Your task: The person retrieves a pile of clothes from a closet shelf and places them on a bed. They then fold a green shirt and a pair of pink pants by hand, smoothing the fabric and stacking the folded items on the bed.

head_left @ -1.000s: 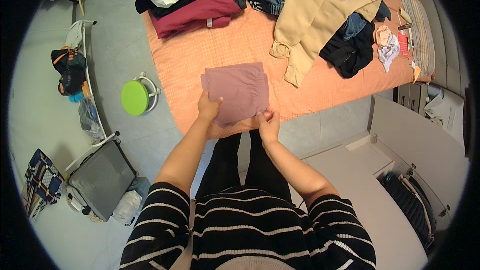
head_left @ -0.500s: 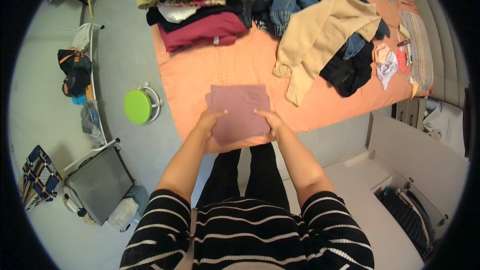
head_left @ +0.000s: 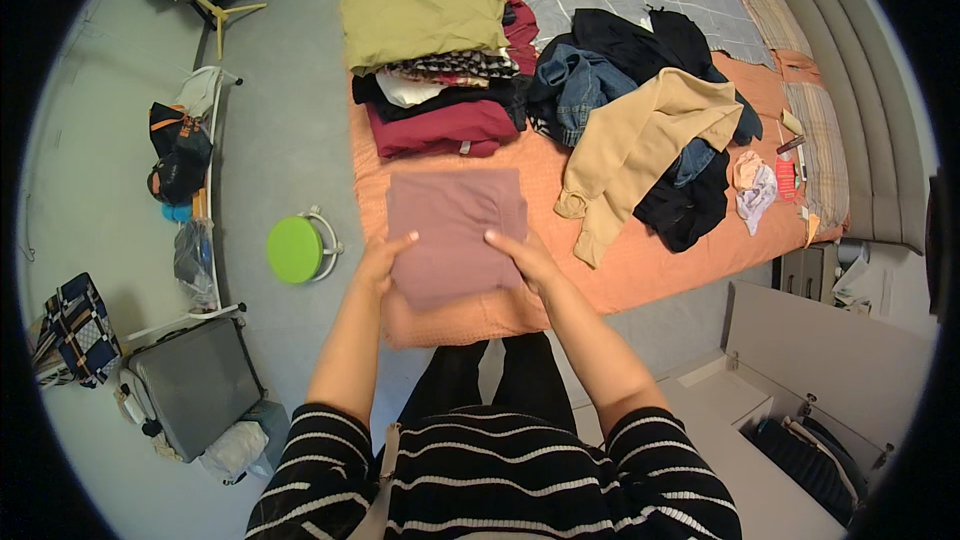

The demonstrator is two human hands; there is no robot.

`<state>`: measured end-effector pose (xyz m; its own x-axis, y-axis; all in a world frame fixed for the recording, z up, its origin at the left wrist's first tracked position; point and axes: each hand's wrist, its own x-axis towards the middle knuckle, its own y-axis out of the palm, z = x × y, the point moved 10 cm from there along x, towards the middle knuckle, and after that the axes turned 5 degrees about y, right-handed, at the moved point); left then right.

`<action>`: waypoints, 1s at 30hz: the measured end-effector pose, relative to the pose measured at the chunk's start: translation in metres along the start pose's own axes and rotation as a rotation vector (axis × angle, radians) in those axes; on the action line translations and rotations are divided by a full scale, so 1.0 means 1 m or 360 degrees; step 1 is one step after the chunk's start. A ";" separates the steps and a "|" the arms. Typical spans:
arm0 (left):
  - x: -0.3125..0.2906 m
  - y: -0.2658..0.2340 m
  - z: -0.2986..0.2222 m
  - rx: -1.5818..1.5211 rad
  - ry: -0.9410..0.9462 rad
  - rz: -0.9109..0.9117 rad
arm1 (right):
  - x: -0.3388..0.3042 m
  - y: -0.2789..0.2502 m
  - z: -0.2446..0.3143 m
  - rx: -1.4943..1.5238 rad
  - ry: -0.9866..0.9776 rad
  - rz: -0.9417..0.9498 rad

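A folded mauve garment (head_left: 455,240) forms a flat rectangle above the near edge of the orange bedspread (head_left: 450,332). My left hand (head_left: 385,258) grips its left side, thumb on top and fingers hidden beneath. On the opposite side my right hand (head_left: 525,258) holds it the same way. Just beyond it stands a stack of folded clothes, with a dark red garment (head_left: 445,128) at the bottom and an olive-green garment (head_left: 425,5) on top. A loose heap lies to the right, with a beige long-sleeved top (head_left: 650,145) over dark clothes and denim (head_left: 585,90).
Left of the bed stands a green round stool (head_left: 295,249). A grey suitcase (head_left: 195,385) and a white rack (head_left: 213,190) are farther left. At lower right, an open white cabinet door (head_left: 830,380) stands beside a compartment. Small crumpled cloths (head_left: 757,195) lie at the bed's right.
Both hands have shifted left with the folded mauve garment, toward the stack. The view has moved too, so the stack and heap appear lower in the picture.
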<state>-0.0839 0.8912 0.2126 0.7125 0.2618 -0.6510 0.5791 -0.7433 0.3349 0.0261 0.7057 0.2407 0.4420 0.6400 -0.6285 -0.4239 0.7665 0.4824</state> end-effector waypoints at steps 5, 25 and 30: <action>0.016 -0.007 -0.066 -0.0132 0.0303 0.0024 | 0.030 0.041 0.042 -0.0109 -0.0191 0.0017; 0.114 0.047 -0.419 0.0893 0.1637 -0.0508 | 0.151 0.122 0.342 -0.0324 -0.0908 -0.0060; 0.173 0.094 -0.350 0.2507 0.1283 -0.0874 | 0.166 0.126 0.328 -0.2121 -0.1600 -0.1248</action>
<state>0.2325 1.0824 0.3700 0.8623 0.4847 0.1468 0.2605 -0.1758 -0.9493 0.3058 0.9261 0.3970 0.8584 0.3700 0.3552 0.0394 0.6430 -0.7649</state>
